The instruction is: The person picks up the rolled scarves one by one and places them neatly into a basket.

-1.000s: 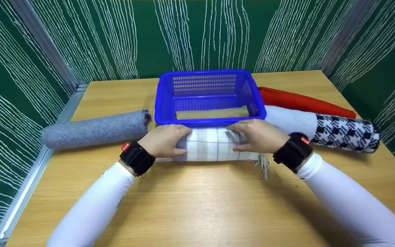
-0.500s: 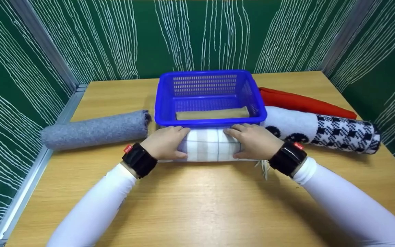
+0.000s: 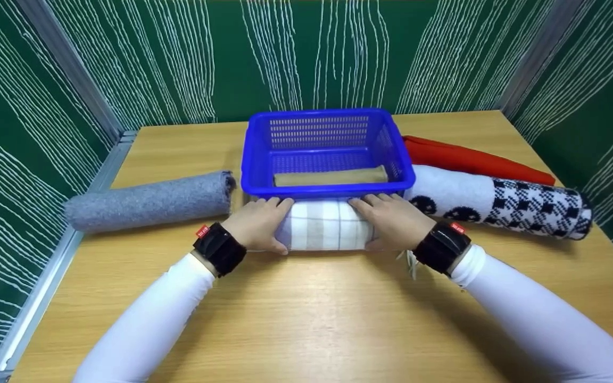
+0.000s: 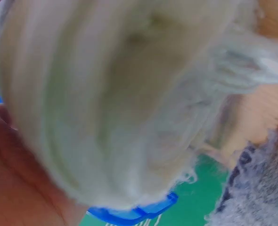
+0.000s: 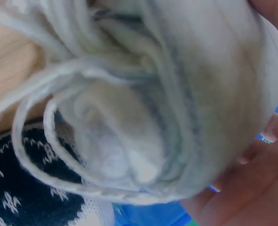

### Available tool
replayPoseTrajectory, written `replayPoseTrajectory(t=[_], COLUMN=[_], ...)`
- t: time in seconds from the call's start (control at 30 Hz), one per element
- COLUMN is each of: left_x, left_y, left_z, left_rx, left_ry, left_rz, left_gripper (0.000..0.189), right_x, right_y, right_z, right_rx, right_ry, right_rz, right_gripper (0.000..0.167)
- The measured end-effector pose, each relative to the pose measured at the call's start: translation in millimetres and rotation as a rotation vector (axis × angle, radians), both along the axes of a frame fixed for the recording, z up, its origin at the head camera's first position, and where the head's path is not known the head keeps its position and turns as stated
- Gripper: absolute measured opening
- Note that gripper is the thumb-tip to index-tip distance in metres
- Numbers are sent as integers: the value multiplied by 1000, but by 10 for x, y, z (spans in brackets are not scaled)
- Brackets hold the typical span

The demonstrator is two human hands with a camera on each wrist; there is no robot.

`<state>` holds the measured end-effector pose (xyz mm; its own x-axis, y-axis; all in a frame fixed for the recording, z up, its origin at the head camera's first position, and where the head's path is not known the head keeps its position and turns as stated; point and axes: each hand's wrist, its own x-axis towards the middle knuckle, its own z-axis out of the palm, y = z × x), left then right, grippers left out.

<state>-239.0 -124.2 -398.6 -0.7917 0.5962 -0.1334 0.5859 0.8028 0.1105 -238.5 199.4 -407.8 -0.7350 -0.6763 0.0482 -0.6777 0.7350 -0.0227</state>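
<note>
A rolled plaid scarf point(image 3: 328, 226), white with beige and grey bands, lies on the table against the near side of the blue basket. My left hand point(image 3: 256, 224) grips its left end, fingers over the far side and thumb on the near side. The other end is gripped the same way by my right hand point(image 3: 394, 222). Layered coils of the scarf point(image 4: 82, 103) fill the left wrist view, beside the palm of the left hand point(image 4: 26, 183). In the right wrist view, loose fringe strands point(image 5: 40, 174) hang from the roll's end.
The blue basket point(image 3: 328, 189) holds a tan roll point(image 3: 330, 176) along its near wall. A grey rolled cloth point(image 3: 149, 202) lies to the left. Right of the basket are a red folded cloth point(image 3: 474, 159) and a black-and-white patterned roll point(image 3: 535, 207). Green panels point(image 3: 141, 58) enclose the table.
My right hand has shifted slightly left and down along the scarf, closing its hold round the end. The left hand has settled a little lower. The scarf stays about where it was.
</note>
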Motion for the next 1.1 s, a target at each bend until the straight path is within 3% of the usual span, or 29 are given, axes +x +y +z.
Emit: replayPoseTrajectory(t=[0.43, 1.1], left_x=[-49, -87], left_y=[-18, -6], left_z=[-74, -134], left_rx=[-25, 11], left_ry=[-16, -5], left_rz=[40, 46], left_gripper=[107, 88], right_x=[-73, -153], right_y=[-21, 29], right_z=[-87, -182], right_rx=[18, -82], right_ry=[-27, 5], right_rz=[-61, 3], right_gripper=[100, 87])
